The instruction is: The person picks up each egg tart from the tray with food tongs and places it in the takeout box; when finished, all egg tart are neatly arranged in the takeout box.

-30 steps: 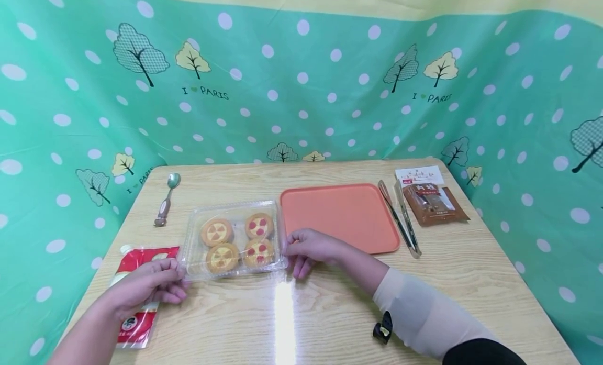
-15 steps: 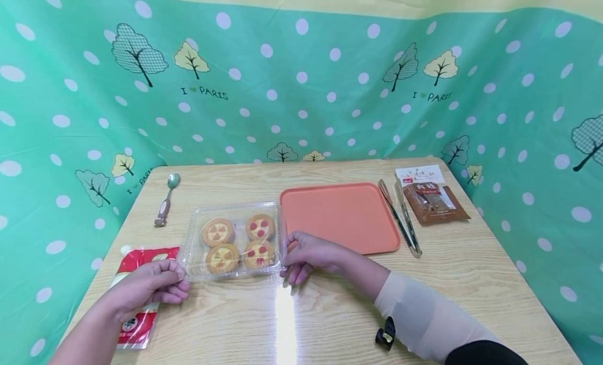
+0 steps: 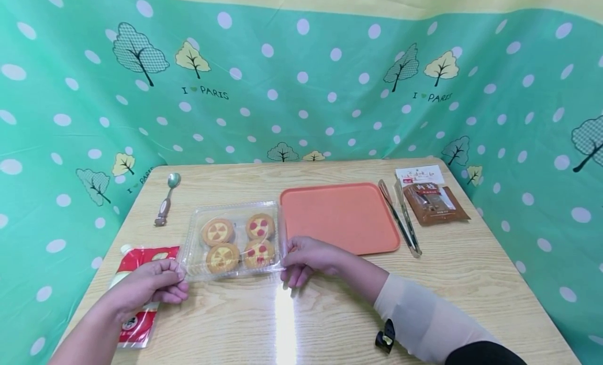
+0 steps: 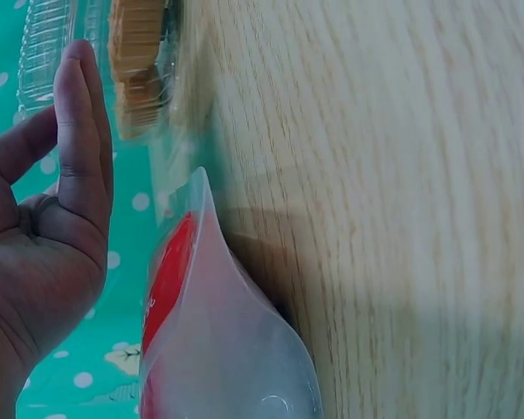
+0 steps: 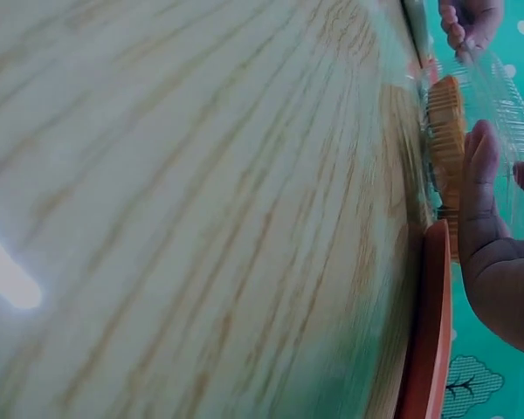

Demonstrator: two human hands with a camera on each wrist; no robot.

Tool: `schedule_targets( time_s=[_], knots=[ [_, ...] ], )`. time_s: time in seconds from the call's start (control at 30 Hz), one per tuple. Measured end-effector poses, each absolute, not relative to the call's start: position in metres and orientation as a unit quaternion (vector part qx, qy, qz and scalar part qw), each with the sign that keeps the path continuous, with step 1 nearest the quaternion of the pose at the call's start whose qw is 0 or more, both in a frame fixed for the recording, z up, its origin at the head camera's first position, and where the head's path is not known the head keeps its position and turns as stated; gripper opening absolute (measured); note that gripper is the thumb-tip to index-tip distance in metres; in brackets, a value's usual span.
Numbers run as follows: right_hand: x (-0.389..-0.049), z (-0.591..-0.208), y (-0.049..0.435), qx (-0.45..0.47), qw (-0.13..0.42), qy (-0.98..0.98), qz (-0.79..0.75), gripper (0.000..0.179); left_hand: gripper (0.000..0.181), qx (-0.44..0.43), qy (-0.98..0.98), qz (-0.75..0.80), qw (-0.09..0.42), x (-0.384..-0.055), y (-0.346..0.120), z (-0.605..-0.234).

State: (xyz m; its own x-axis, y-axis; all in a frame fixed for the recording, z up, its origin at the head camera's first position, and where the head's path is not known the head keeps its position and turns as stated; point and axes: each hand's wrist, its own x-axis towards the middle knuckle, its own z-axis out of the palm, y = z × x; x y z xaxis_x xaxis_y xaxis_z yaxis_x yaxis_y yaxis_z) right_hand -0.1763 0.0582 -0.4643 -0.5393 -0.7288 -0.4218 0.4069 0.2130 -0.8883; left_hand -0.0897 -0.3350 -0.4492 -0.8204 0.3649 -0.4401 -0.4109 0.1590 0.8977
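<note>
A clear plastic clamshell box (image 3: 239, 210) with several round tarts (image 3: 223, 257) inside lies left of the middle of the table. Some tarts have red spots on top, others a pale wedge pattern. At the box's front left corner my left hand (image 3: 151, 285) pinches the rim between thumb and fingers. My right hand (image 3: 313, 259) pinches the rim near the front right corner, its other fingers curled below. Under my left hand and forearm lies a red and white spouted pouch (image 3: 141, 331), partly covered. The left wrist view shows that pouch (image 4: 236, 340) close below the hand.
A coral tray (image 3: 339, 218) lies right beside the box, its front left corner behind my right hand. Further right are metal tongs (image 3: 400, 218) and a brown packet (image 3: 433, 202). A spoon (image 3: 165, 202) lies at the back left. Spotted cloth (image 3: 301, 92) hangs around the table.
My right hand has shifted slightly toward the front along the box's right edge, its lower fingers tucking in nearer the corner. The left hand and the box look nearly the same.
</note>
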Motion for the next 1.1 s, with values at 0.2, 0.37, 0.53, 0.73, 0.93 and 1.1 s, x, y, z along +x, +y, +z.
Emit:
schedule_targets(
  time_s=[0.2,0.37,0.53,0.73,0.93,1.1],
  knots=[
    [-0.1752,-0.465,0.0602,-0.153,0.484,0.64,-0.576,0.037,0.021,-0.017,0.697,0.649,0.304,-0.0891,-0.3341,-0.4497],
    [-0.1748,-0.4655,0.0595,-0.147,0.489,0.627,-0.589,0.034,0.022,-0.011,0.696,0.65,0.304,-0.0888,-0.3337,-0.4491],
    [-0.1745,-0.4667,0.0585,-0.134,0.492,0.605,-0.612,0.028,0.024,-0.014,0.698,0.648,0.306,-0.0889,-0.3343,-0.4493],
    [-0.1741,-0.4667,0.0579,-0.125,0.488,0.604,-0.618,0.016,0.026,-0.018,0.702,0.644,0.304,-0.0893,-0.3339,-0.4476],
    [-0.1724,-0.4671,0.0568,-0.12,0.481,0.611,-0.618,0.016,0.022,-0.014,0.702,0.645,0.303,-0.0889,-0.3336,-0.4477],
    [-0.1695,-0.4664,0.0556,-0.115,0.476,0.616,-0.617,0.017,0.02,-0.011,0.702,0.645,0.301,-0.0878,-0.3342,-0.4488]
  ],
)
